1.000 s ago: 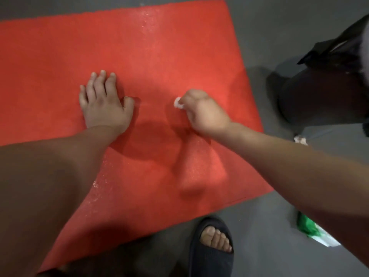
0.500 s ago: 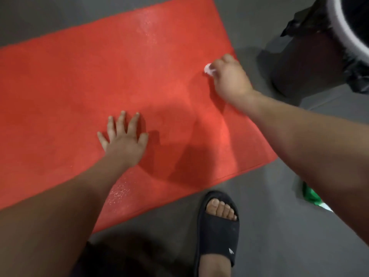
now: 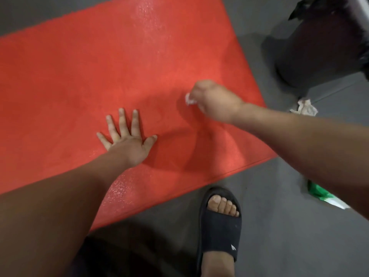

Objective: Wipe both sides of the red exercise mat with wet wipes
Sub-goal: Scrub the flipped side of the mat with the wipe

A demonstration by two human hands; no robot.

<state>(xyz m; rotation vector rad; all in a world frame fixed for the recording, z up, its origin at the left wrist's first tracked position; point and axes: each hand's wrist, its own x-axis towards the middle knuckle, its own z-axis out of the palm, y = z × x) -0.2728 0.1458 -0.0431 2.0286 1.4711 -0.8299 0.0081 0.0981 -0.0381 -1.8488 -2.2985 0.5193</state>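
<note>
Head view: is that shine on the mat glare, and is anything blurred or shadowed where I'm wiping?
Head view: speckled glare on the red exercise mat near its far and near edges; the right hand and its balled wet wipe are slightly motion-blurred, while the flat left hand is sharp; soft arm shadows darken the mat between the hands.

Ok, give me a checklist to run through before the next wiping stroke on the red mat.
1. Grip: the right hand holds the crumpled white wet wipe: ok.
2. Anchor: the left hand lies flat, fingers spread, on the red textured exercise mat: ok.
3. Mat flat on the grey floor, where visible: ok.
4. The black slide sandal is off the mat: ok.
5. Wipe damp enough: cannot tell.
6. Underside wiped: cannot tell.
</note>
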